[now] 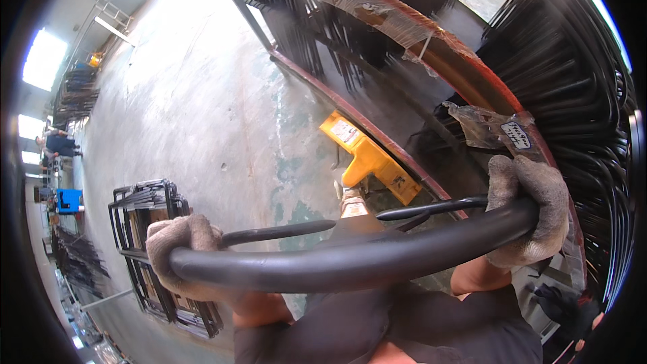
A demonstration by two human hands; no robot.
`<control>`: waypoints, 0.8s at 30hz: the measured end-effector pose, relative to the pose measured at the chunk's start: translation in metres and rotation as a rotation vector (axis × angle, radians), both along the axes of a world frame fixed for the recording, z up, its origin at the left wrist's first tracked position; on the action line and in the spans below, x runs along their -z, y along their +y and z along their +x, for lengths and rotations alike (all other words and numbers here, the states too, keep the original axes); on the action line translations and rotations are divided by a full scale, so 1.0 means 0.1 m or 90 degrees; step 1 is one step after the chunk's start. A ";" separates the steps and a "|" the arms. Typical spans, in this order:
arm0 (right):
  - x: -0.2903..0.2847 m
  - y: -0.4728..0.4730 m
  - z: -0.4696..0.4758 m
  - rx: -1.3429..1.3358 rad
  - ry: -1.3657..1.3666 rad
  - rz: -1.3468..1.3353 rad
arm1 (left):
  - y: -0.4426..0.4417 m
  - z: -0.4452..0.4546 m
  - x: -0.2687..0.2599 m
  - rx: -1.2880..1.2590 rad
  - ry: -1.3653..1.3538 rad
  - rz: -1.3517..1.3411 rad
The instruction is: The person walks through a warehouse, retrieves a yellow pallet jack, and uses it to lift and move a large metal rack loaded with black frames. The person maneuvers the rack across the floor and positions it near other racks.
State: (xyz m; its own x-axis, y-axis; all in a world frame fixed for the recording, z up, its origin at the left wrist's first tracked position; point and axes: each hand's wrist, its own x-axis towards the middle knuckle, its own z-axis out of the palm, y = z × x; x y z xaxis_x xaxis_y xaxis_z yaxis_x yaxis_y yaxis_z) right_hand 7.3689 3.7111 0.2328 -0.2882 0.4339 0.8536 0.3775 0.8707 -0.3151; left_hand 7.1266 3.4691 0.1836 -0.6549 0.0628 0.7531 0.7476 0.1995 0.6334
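My left hand (184,255), in a grey knit glove, is wrapped around the left end of the black loop handle (349,263) of a hand pallet truck. Gripping the handle's right end is my right hand (528,212), in a matching glove. The handle spans the view in front of my torso. Beyond it stands the truck's yellow body (371,157), which bears labels, right against the lower red rail of a metal rack (354,119). The truck's forks are hidden from view.
Many black bent tubes (591,136) fill the rack at right, its red upper beam (485,91) wrapped in torn plastic film. At lower left stands a stack of black metal frames (167,253). A blue crate (69,201) and a person (60,144) are far left; another person (568,311) is lower right.
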 end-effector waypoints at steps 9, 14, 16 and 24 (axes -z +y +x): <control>0.00 -0.08 -0.13 0.068 -0.016 0.059 | 0.14 -0.27 0.02 0.014 -0.043 0.014; 0.04 -0.13 -0.18 0.086 -0.017 0.051 | 0.26 -0.38 -0.06 0.062 -0.030 -0.002; 0.08 -0.08 -0.16 0.109 -0.010 0.060 | 0.25 -0.46 0.01 0.080 0.006 -0.040; 0.23 -0.01 -0.14 0.146 0.019 0.085 | 0.22 -0.48 0.01 0.122 -0.038 -0.092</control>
State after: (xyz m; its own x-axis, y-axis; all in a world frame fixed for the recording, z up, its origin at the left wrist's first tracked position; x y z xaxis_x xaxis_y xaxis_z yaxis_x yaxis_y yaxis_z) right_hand 7.3548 3.7098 0.2098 -0.1696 0.3673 0.9145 0.5622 0.7982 -0.2163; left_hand 7.0783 3.4907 0.1829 -0.6638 0.2945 0.6875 0.7426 0.1497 0.6528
